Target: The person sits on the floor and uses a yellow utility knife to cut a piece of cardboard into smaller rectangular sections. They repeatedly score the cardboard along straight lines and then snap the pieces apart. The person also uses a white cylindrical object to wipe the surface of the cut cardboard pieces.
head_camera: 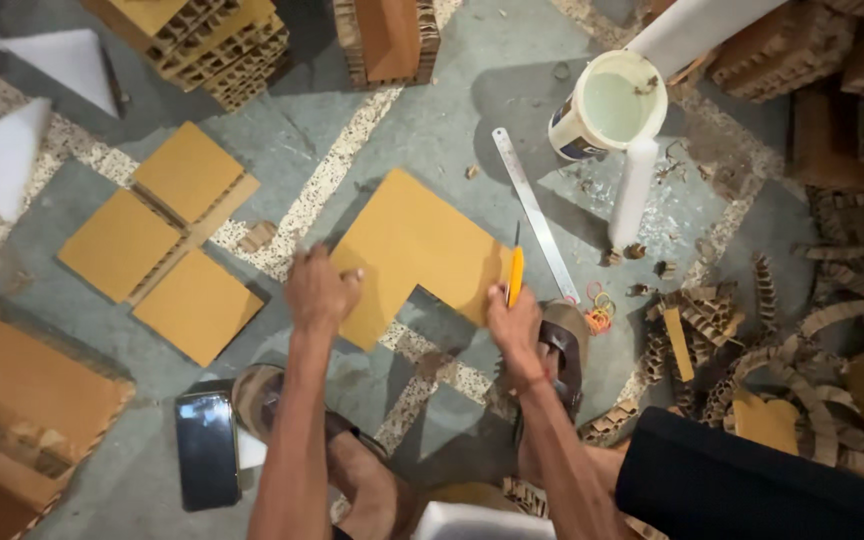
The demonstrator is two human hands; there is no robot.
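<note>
While pinning cardboard (407, 250), left hand (319, 290) flat, right hand (514, 318) around knife (515, 275).

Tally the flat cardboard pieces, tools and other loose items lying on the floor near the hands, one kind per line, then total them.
L-shaped cardboard piece, under the left hand: 1
Square cardboard pieces: 3
Yellow knife, in the right hand: 1
Metal ruler: 1
White bucket: 1
Phone: 1
Total: 8
</note>
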